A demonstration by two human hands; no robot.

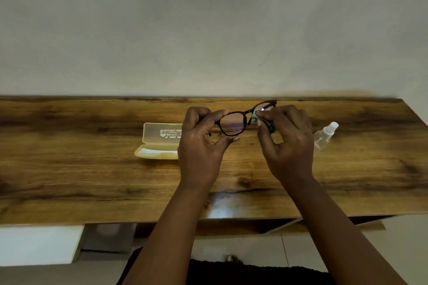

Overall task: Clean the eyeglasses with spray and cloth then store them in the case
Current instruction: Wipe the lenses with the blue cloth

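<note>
Wood-grain desk [92,180] against the wall. On it: open translucent case [159,143] at approx 9 o'clock, lid up; clear spray bottle [325,136] lying at 3 o'clock.

A glossy wooden table [69,169] stands against a plain pale wall [162,30], light tiled floor [254,247] below

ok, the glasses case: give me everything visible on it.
The case is pale yellowish, translucent-looking plastic, lying open on the wooden table. Its lid stands up at the far side, bearing pale print too blurred to read; the shallow base lies nearer. It looks empty. Its right end is hidden behind the left hand; contact cannot be judged.
</note>
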